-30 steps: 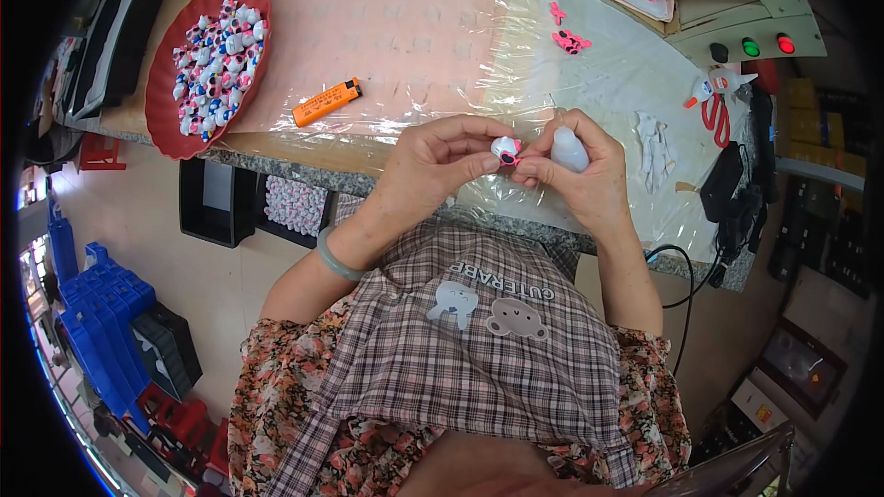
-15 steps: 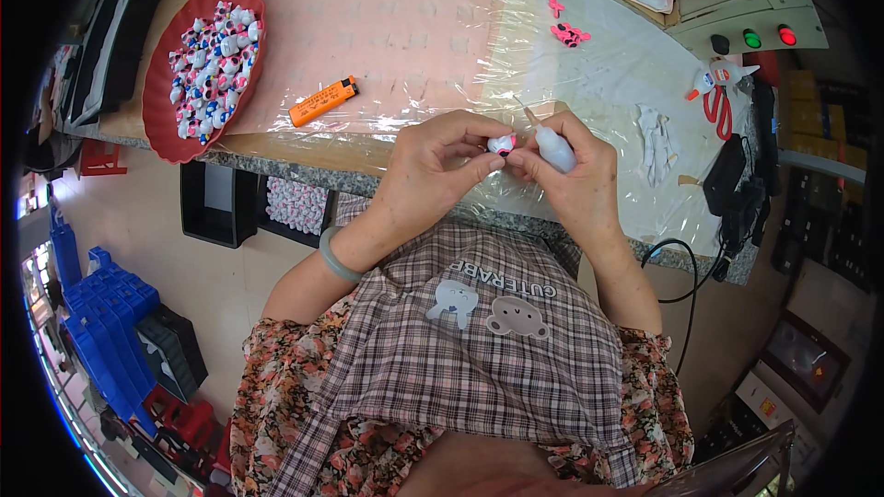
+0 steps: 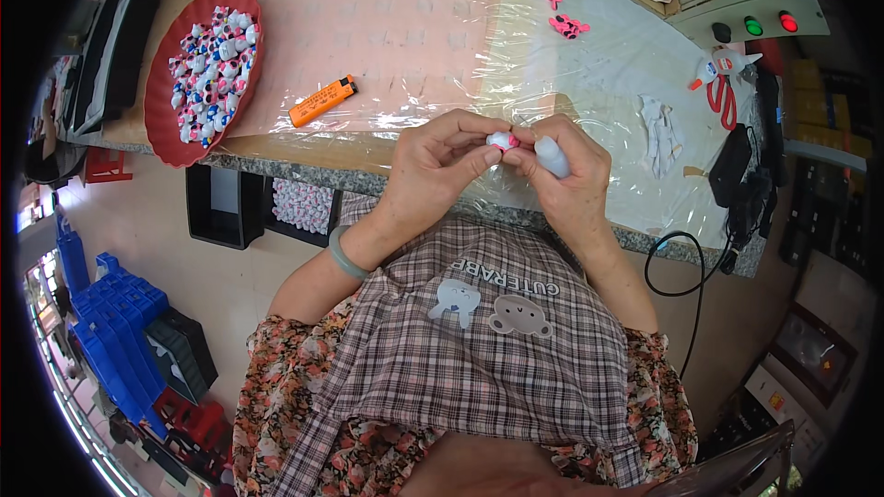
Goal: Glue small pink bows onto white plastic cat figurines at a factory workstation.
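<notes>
Between the thumb and fingers of my left hand (image 3: 425,164) is a small white figurine (image 3: 500,141) with pink parts. My right hand (image 3: 578,170) is closed around a small pale squeeze bottle (image 3: 552,157), which rests against the palm. The thumb and forefinger of that hand pinch together at the figurine's right side, touching or nearly touching it. I cannot make out the bottle's thin tip clearly. Both hands are close together above the table's near edge.
A red scalloped tray (image 3: 158,120) full of small figurines stands at left. An orange box cutter (image 3: 322,101) lies nearby. Pink pieces (image 3: 569,28) lie beyond my hands. At right are crumpled white gloves (image 3: 661,136), red-handled scissors (image 3: 726,103), a glue bottle (image 3: 732,62) and a black cable (image 3: 677,293).
The figurine has turned in my fingers and shows more pink on top. The squeeze bottle stands more upright, and its thin tip, plain before, is hard to see.
</notes>
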{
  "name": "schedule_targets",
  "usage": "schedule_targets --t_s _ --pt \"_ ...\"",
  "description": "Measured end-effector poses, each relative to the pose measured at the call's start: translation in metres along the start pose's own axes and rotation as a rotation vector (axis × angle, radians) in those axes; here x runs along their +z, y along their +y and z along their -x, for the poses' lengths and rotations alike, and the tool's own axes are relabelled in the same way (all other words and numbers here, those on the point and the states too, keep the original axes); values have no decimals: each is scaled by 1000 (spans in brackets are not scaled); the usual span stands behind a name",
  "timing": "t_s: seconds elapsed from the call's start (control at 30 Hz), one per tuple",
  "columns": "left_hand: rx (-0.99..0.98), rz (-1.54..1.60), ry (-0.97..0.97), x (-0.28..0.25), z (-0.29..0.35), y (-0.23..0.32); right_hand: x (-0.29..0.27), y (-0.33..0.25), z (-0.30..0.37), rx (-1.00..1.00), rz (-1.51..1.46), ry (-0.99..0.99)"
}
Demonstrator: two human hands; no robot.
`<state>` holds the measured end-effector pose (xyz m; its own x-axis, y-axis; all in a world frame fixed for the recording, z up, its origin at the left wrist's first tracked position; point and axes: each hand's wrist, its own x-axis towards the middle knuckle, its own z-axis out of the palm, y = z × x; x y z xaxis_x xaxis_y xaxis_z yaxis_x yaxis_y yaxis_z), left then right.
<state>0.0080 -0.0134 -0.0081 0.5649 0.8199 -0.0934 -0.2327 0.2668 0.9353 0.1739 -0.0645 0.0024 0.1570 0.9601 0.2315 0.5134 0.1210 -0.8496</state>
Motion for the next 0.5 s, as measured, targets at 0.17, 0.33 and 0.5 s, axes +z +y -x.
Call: schedule_targets --t_s 0.17,0.33,0.5 --pt "-16 41 22 -5 -1 -11 5 15 1 202 -168 -45" --pt "50 115 11 -5 1 -7 9 6 1 200 -333 6" --pt "167 144 -55 -5 5 -7 12 1 5 113 -387 113"
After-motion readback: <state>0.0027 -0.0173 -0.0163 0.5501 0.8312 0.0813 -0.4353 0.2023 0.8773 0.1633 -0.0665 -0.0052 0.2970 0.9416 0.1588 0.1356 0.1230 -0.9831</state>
